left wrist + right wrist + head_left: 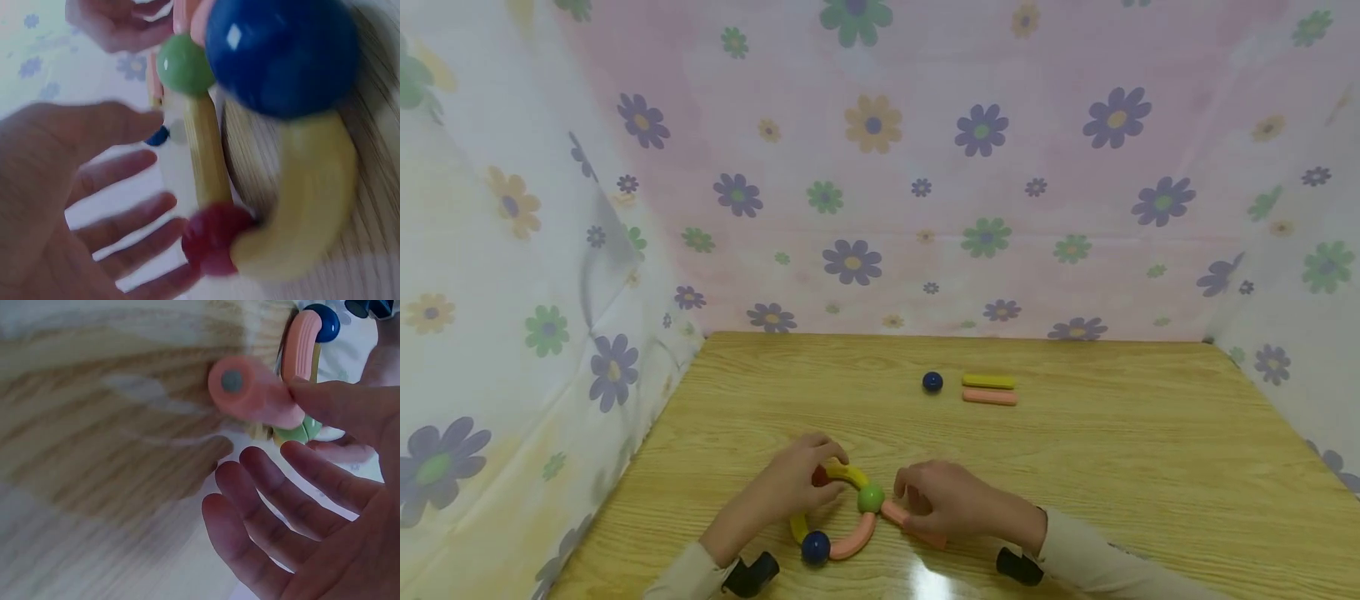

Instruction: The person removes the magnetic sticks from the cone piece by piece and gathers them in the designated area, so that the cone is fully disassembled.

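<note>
A ring of magnetic rods and balls lies on the table: a green ball, a blue ball, a red ball, two curved yellow rods and a curved pink rod. From the green ball another pink rod sticks outward, a grey disc on its free end. My left hand is spread around the ring's left side, fingertips close to the red ball. Over the outward pink rod is my right hand, thumb tip right at the rod, its other fingers loosely extended and apart from it.
Farther back on the wooden table are a dark blue ball, a straight yellow rod and a straight pink rod. Flower-printed cloth stands behind the table and along both sides.
</note>
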### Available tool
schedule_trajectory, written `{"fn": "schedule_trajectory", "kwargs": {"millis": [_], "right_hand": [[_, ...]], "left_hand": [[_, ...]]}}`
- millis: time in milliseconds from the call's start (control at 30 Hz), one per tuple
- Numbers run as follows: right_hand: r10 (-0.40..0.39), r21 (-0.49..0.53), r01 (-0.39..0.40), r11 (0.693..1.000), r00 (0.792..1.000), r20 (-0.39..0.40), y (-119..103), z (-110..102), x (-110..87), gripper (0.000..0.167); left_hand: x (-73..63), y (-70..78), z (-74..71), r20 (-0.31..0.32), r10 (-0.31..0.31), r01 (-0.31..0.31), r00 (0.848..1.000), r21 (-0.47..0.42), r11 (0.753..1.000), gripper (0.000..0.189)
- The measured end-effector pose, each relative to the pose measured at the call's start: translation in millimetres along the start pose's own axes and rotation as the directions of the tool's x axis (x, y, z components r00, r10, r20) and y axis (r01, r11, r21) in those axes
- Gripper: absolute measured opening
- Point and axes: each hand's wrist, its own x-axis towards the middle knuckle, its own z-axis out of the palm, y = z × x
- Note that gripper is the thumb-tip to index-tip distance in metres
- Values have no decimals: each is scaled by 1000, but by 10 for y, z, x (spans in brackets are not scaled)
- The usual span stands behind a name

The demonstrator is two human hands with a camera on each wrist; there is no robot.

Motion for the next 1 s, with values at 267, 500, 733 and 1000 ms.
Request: {"fn": "schedule_trajectory", "kwargs": {"millis": [267, 500, 733, 1000], "right_hand": [[-54, -126, 41, 991, 993, -102, 55, 6, 8, 11], [-54, -202, 19, 979, 984, -167, 144, 9, 33, 12], [-102, -256, 42, 966, 969, -226, 166, 50, 75, 9], [-51, -281, -5, 960, 980, -192, 97, 50, 106, 13]], "left_hand": [[196, 210, 156, 108, 77, -81, 991, 28, 996, 24], [288, 262, 226, 90, 79, -86, 993, 87, 992, 23], [322, 283, 230, 117, 46, -55, 992, 71, 996, 25], [285, 274, 217, 119, 8, -14, 993, 47, 999, 25]]}}
